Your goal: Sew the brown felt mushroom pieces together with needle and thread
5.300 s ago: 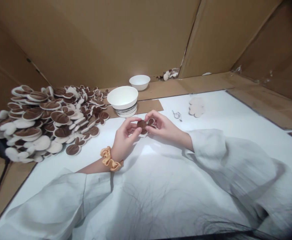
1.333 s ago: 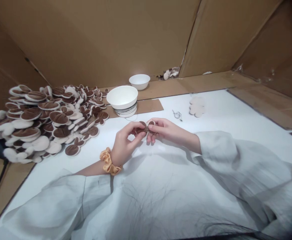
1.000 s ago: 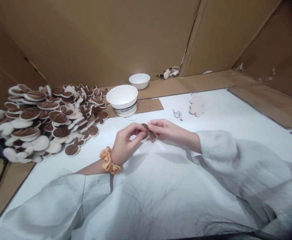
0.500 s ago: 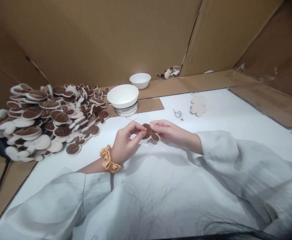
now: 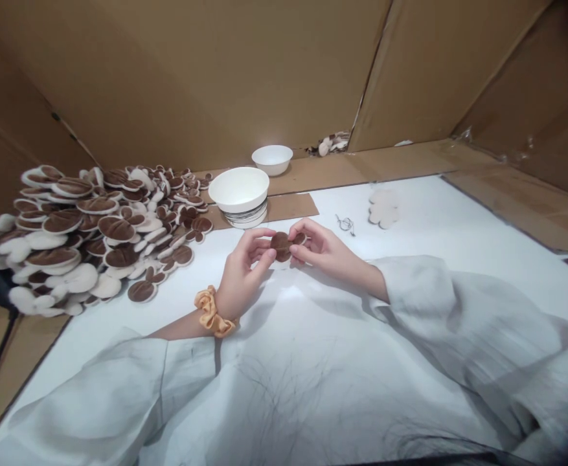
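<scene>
A small brown plush cutout with a pale edge (image 5: 280, 246) is held up between my two hands, above the white work surface (image 5: 313, 349). My left hand (image 5: 249, 262) pinches its left side with thumb and fingertips; an orange scrunchie (image 5: 212, 313) circles that wrist. On the other side, the thumb and fingers of my right hand (image 5: 320, 249) grip the cutout, covering part of it. Whether a needle or thread is between the fingers cannot be made out. Beyond my right hand lies a small tangle of dark thread (image 5: 346, 224).
A large heap of brown-and-cream plush cutouts (image 5: 94, 226) fills the left side. A white bowl wound with dark thread (image 5: 239, 188) stands behind my hands, with a smaller white bowl (image 5: 272, 160) farther back. A pale flower-shaped piece (image 5: 383, 208) lies to the right. Cardboard walls (image 5: 215, 71) enclose the surface.
The cutout has been turned in my fingers, so a round brown lobe now faces up. My right hand has shifted its grip, its fingers now more bent. Both hands have moved slightly away from me.
</scene>
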A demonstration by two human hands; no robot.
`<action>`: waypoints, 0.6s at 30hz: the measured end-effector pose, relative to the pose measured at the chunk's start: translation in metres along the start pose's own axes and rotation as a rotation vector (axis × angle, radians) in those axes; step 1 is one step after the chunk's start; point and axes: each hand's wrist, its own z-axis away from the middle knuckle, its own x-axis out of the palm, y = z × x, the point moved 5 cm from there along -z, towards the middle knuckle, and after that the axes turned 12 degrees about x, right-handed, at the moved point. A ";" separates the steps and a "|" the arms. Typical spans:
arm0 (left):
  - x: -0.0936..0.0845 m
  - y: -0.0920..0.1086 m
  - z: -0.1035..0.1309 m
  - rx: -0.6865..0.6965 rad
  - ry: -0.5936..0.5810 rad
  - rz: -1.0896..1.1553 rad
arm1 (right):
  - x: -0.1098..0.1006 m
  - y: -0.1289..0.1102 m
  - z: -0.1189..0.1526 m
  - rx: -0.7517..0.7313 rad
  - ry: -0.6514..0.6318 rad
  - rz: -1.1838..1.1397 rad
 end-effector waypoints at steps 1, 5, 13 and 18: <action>0.000 -0.001 0.000 -0.008 0.003 0.007 | 0.000 0.000 0.000 -0.006 0.005 0.000; 0.000 -0.003 0.000 -0.046 0.032 0.018 | 0.000 0.001 0.000 -0.034 0.051 0.031; 0.005 -0.015 0.002 -0.229 0.023 0.127 | -0.001 0.001 0.001 -0.055 0.170 0.187; 0.001 -0.019 0.004 -0.245 0.079 0.061 | 0.001 0.013 -0.003 0.083 0.170 0.102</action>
